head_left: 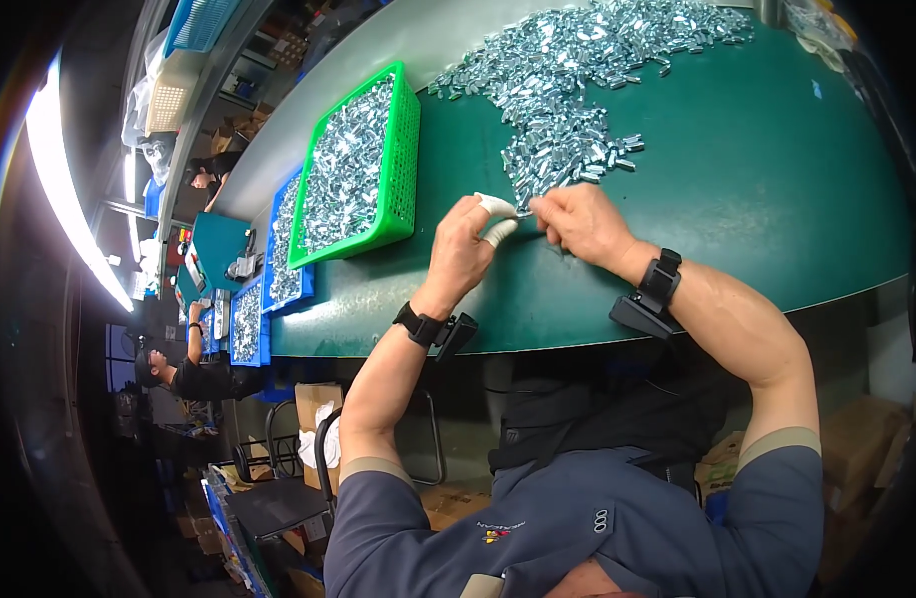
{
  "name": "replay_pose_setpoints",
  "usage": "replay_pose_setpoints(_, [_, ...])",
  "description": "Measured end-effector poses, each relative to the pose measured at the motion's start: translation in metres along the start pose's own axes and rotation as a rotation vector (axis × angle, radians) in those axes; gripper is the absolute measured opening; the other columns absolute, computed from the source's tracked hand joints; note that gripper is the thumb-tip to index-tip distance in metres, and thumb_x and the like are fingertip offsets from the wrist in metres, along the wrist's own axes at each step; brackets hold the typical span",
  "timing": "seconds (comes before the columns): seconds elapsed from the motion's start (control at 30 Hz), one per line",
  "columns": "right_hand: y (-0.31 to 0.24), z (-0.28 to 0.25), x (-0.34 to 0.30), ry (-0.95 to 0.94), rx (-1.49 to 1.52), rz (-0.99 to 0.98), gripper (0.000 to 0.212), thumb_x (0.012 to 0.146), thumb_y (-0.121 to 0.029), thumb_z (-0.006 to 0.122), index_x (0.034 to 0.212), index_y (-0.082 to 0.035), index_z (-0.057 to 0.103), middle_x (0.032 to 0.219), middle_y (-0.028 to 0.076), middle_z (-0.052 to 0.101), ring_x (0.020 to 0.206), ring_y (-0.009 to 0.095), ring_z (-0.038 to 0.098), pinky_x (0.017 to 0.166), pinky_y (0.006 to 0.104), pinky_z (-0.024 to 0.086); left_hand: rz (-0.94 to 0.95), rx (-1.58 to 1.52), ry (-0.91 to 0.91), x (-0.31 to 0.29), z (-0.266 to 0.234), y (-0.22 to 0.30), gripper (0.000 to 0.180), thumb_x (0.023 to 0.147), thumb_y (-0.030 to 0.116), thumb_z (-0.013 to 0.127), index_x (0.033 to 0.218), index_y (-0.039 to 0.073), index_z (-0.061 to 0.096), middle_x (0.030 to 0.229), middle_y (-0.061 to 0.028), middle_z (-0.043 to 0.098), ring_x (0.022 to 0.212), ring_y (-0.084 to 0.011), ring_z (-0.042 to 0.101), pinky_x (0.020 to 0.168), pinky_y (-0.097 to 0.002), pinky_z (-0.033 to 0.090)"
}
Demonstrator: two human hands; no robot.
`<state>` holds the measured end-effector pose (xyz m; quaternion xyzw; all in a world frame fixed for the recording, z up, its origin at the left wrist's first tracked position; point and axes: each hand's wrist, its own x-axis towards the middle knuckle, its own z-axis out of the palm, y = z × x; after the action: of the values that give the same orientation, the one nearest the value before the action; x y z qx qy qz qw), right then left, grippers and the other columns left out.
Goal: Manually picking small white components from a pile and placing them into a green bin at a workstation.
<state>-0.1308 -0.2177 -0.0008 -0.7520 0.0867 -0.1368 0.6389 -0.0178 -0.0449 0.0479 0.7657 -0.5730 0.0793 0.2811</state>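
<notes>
My left hand [462, 251] has white covers on its thumb and a fingertip, and it pinches a small shiny metal part [523, 213]. From the other side my right hand [586, 229] is closed, its thumb and forefinger meeting at the same part; its other fingers are curled in. Both hands are just above the green tabletop [717, 219], at the near tip of a heap of small silvery metal pieces [563, 130]. The part's exact shape is mostly covered by my fingers.
Left of my hands stands a green plastic basket [406, 164] full of like metal pieces. Blue trays [297, 291] of them sit beyond it. Two people [184, 374] in dark clothes are farther left. A chair [279, 506] and cardboard boxes [318, 401] are below the table edge.
</notes>
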Motion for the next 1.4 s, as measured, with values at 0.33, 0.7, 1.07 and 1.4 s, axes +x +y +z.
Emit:
replay_pose_setpoints(0.33, [-0.004, 0.002, -0.003, -0.023, -0.030, 0.012, 0.044, 0.103, -0.034, 0.056, 0.075, -0.003, 0.070, 0.059, 0.008, 0.065, 0.053, 0.020, 0.063, 0.055, 0.0376, 0.049, -0.022, 0.004, 0.018, -0.004, 0.001, 0.007, 0.017, 0.081, 0.003, 0.079, 0.097, 0.004, 0.070, 0.092, -0.0111, 0.067, 0.089, -0.0324, 0.065, 0.076, -0.0417, 0.053])
replay_pose_setpoints(0.7, [-0.005, -0.008, 0.006, 0.324, 0.291, -0.040, 0.045, 0.108, -0.035, 0.055, 0.080, -0.003, 0.068, 0.064, 0.000, 0.061, 0.056, 0.006, 0.053, 0.052, 0.0256, 0.043, -0.065, 0.589, 0.298, -0.014, -0.105, -0.020, 0.020, 0.086, 0.008, 0.078, 0.104, 0.009, 0.070, 0.099, -0.0115, 0.068, 0.095, -0.0321, 0.066, 0.084, -0.0430, 0.053])
replay_pose_setpoints(1.07, [0.004, -0.001, 0.005, 0.239, 0.204, -0.055, 0.041, 0.107, -0.033, 0.058, 0.081, -0.003, 0.068, 0.064, 0.001, 0.063, 0.056, 0.007, 0.055, 0.052, 0.0253, 0.044, -0.155, 0.228, -0.015, 0.001, 0.019, -0.005, 0.019, 0.087, 0.012, 0.078, 0.103, 0.005, 0.071, 0.103, -0.0120, 0.069, 0.100, -0.0323, 0.065, 0.088, -0.0418, 0.052])
replay_pose_setpoints(1.4, [-0.001, 0.000, 0.000, 0.074, 0.041, -0.033, 0.037, 0.102, -0.028, 0.062, 0.078, -0.001, 0.068, 0.063, 0.004, 0.065, 0.055, 0.009, 0.058, 0.052, 0.0286, 0.046, -0.257, -0.063, 0.115, -0.021, 0.005, -0.009, 0.015, 0.084, 0.004, 0.078, 0.097, 0.003, 0.070, 0.097, -0.0116, 0.070, 0.091, -0.0314, 0.066, 0.080, -0.0386, 0.053])
